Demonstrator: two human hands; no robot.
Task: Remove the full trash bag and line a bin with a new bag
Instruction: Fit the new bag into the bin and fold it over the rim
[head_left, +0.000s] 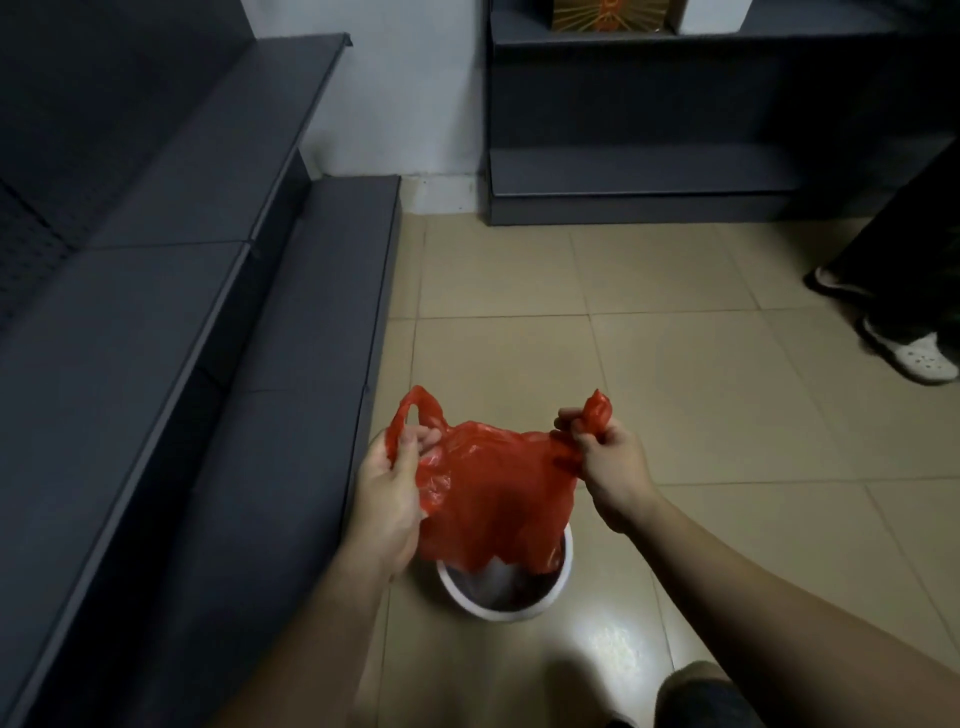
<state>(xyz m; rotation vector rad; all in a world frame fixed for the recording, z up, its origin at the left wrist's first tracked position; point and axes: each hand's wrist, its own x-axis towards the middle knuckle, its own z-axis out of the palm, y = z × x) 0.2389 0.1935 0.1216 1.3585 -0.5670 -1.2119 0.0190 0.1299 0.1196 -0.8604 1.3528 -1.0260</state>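
Observation:
A red plastic bag (493, 493) with two loop handles hangs over a small white round bin (511, 608) that stands on the floor. My left hand (389, 483) grips the bag's left handle and edge. My right hand (608, 457) is closed on the twisted right handle, whose tip sticks up above my fingers. The bag's lower part dips into the bin's mouth and hides most of the inside; something pale and dark shows at the bottom of the bin.
Dark grey shelving (156, 338) runs along the left, close to the bin. Another grey shelf unit (649, 171) stands at the back. A person's feet in white clogs (914, 353) are at the right edge. Beige tiled floor (701, 364) lies between.

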